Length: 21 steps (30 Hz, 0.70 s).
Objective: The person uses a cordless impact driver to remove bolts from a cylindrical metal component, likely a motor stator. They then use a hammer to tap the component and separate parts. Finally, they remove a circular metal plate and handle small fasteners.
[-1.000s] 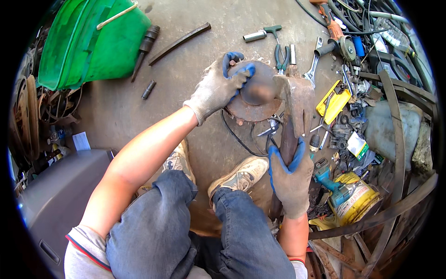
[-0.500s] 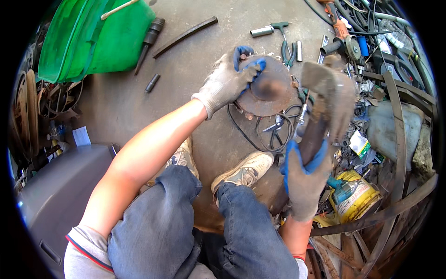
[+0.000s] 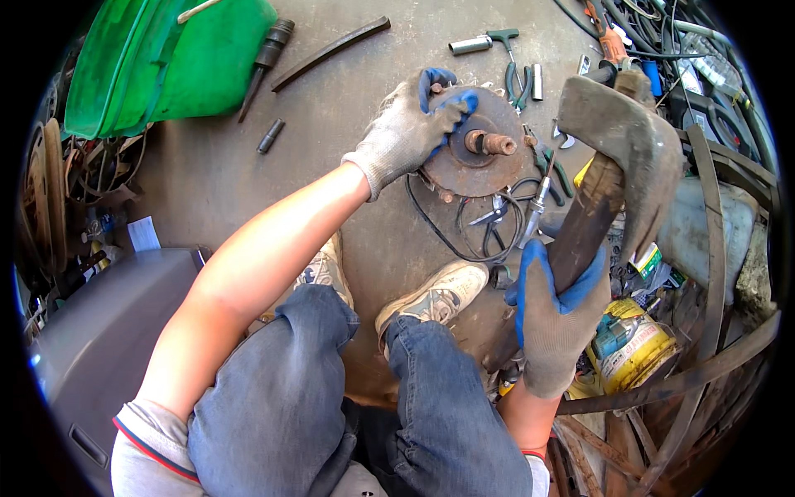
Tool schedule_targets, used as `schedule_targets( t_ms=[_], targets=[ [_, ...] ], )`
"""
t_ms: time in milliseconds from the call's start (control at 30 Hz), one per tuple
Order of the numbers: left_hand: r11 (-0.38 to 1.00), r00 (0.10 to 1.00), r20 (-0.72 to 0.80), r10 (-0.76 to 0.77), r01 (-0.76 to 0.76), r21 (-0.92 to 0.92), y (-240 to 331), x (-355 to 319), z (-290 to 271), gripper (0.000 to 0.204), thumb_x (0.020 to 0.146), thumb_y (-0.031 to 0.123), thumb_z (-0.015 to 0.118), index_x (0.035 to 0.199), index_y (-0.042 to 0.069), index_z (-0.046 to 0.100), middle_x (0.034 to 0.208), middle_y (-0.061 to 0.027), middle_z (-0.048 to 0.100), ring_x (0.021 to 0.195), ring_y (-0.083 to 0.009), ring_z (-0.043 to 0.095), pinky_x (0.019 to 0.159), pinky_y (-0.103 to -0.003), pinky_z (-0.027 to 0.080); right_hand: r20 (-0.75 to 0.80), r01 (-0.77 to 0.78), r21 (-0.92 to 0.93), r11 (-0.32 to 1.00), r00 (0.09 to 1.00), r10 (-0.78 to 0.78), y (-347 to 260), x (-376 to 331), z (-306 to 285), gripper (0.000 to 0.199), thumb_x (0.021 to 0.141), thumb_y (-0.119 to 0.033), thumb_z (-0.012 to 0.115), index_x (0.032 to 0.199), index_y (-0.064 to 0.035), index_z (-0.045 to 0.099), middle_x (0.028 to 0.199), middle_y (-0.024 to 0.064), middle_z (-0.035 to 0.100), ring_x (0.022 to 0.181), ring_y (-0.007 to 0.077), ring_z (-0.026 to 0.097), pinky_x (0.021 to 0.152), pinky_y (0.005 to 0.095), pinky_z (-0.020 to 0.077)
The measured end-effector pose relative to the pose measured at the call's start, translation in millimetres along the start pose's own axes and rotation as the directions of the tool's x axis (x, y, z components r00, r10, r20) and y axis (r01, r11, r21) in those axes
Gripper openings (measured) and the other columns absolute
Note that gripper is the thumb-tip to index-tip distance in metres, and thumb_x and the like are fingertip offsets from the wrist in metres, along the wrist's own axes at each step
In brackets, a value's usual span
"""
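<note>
Left hand, gloved, fingers curled over rim of rusty round metal disc with centre stub on concrete floor. Right hand fist-gripped on wooden handle of raised worn steel hammer.

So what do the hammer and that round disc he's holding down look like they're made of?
The hammer head looks like forged steel, dull grey-brown and pitted; its handle, gripped by the right hand, looks like dark worn wood, though grime leaves that open. The disc under the left hand appears to be rusted steel or cast iron, matte brown with a stubby shaft at its centre.
</note>
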State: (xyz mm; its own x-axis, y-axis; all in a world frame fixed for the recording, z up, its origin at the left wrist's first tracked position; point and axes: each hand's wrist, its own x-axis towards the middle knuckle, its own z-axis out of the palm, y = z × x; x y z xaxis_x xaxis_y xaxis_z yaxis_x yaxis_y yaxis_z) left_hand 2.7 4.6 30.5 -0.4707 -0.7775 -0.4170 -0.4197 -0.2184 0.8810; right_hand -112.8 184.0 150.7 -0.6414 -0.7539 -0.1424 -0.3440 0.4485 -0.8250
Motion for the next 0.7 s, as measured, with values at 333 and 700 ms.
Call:
schedule_targets(
  t_ms=[333, 700],
  targets=[
    [0.996, 0.999, 0.036, 0.018, -0.015, -0.083, -19.3, 3.2, 3.0, 0.054, 0.093, 0.044, 0.071, 0.127, 0.003, 0.060, 0.110, -0.0113, 0.067, 0.103, -0.0171, 0.063, 0.090, -0.033, 0.052, 0.207, -0.273, -0.235, 0.933, 0.924, 0.322, 36.3, 0.1, -2.1, 0.035, 0.083, -0.009, 0.071, 0.114, 0.0053, 0.062, 0.090, 0.0189, 0.070, 0.083, 0.0286, 0.069, 0.076, 0.0384, 0.0532],
    [0.971, 0.967, 0.230, 0.109, -0.053, -0.234, -36.7, 16.3, -8.8, 0.054, 0.101, 0.050, 0.058, 0.136, 0.008, 0.056, 0.120, -0.0067, 0.061, 0.114, -0.0144, 0.054, 0.103, -0.032, 0.044, 0.426, 0.042, -0.161, 0.986, 0.904, 0.032, 9.6, -22.0, 0.3, 0.040, 0.078, -0.008, 0.073, 0.113, 0.0044, 0.059, 0.077, 0.0226, 0.067, 0.072, 0.0421, 0.071, 0.063, 0.0416, 0.0543]
  ],
)
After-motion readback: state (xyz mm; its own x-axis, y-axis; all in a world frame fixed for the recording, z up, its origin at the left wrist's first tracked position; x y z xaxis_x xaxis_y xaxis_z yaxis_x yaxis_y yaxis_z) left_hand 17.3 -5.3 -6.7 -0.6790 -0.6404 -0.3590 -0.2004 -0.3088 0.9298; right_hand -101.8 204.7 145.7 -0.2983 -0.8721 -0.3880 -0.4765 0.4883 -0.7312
